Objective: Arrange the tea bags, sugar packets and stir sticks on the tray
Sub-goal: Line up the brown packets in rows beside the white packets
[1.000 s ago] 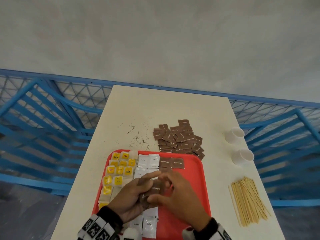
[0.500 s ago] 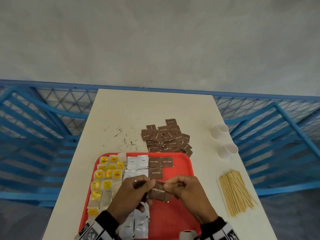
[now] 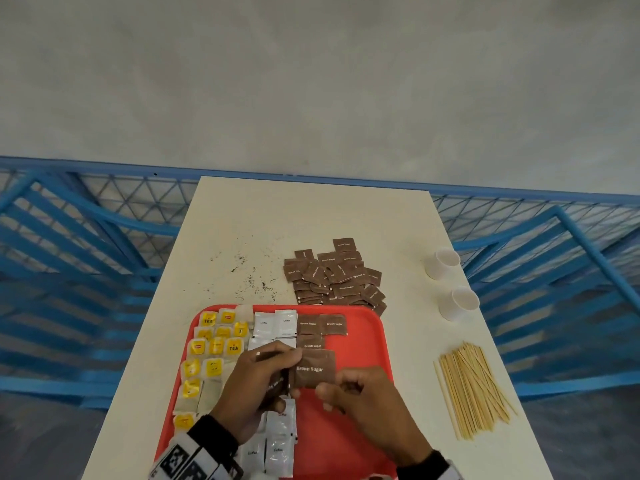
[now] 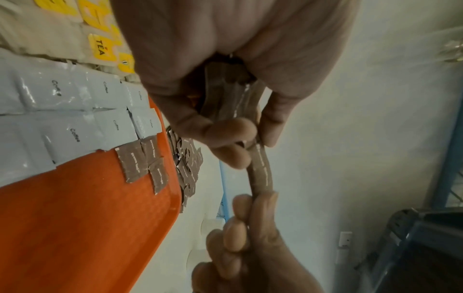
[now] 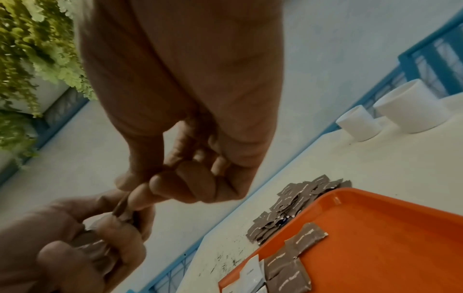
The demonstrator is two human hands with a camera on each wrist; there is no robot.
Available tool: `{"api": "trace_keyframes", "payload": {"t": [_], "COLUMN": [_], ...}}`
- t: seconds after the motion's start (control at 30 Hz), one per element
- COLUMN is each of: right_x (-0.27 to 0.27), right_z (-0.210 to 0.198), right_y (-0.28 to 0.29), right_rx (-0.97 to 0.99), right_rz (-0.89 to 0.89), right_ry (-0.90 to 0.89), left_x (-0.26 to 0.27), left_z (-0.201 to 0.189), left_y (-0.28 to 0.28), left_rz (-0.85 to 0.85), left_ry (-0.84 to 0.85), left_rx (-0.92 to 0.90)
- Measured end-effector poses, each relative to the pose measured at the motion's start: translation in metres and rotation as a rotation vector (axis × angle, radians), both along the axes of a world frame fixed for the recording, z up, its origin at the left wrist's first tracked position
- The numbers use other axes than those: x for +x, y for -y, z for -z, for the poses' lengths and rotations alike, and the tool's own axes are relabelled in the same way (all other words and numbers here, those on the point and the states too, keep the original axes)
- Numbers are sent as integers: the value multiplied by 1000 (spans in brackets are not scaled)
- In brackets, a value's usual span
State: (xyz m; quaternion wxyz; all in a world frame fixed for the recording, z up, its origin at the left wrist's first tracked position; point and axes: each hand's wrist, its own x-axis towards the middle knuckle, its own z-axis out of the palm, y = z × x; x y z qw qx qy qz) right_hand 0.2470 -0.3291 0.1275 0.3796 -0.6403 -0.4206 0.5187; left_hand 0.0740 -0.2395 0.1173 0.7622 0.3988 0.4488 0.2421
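Observation:
Over the red tray (image 3: 367,327) my left hand (image 3: 277,375) grips a small stack of brown sugar packets (image 4: 225,95). My right hand (image 3: 329,393) pinches the corner of one brown sugar packet (image 3: 315,368), face up, still touching the left fingers. Rows of yellow tea bags (image 3: 214,348) fill the tray's left side. White coffee packets (image 3: 275,323) lie beside them, and three brown sugar packets (image 3: 322,325) lie flat at the tray's far edge. A loose pile of brown sugar packets (image 3: 332,275) sits on the table behind the tray. Wooden stir sticks (image 3: 474,389) lie on the table to the right.
Two white paper cups (image 3: 443,263) (image 3: 459,303) stand near the table's right edge. Dark tea crumbs (image 3: 252,275) are scattered on the table (image 3: 311,216) behind the tray. A blue metal railing (image 3: 104,237) surrounds the table. The tray's right half (image 3: 322,445) is bare red.
My right hand has drawn one brown sugar packet out of the left hand's stack, toward the right, and its printed face now shows. The head view shifted slightly.

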Motion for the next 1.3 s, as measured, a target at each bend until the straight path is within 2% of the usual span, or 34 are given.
{"api": "trace_keyframes", "payload": {"t": [0.1,0.23,0.37,0.47,0.53,0.67,0.73,0.87,1.07,1.2,1.3], "right_x": [9,10,10,15,25,55,64,69,69,61,50], "right_z": [5,8,21,33,49,97,116,137,156,153,151], "right_y": [5,2,-4,-7,-13,-39,-53,-74,-83,-82,-83], "right_rx": [-22,-5,30,-24,-71,-229,-277,-311,-371,-291,-244], "right_rz": [3,116,224,222,240,388,406,363,409,457,330], "right_ry": [-18,-162,-129,-128,-109,-52,-38,36,302,439,497], "left_x": [2,5,6,3,0,-12,-17,-26,-36,-35,-33], "left_z": [5,11,18,28,35,42,41,39,40,37,32], "left_y": [2,5,7,6,4,4,4,3,1,1,-1], "left_rz": [1,47,125,212,235,141,114,116,107,83,36], "left_ry": [1,-19,-127,-214,-262,-325,-328,-344,-352,-308,-220], "left_rx": [-47,-70,-3,11,2,-44,-76,-103,-134,-176,-273]}}
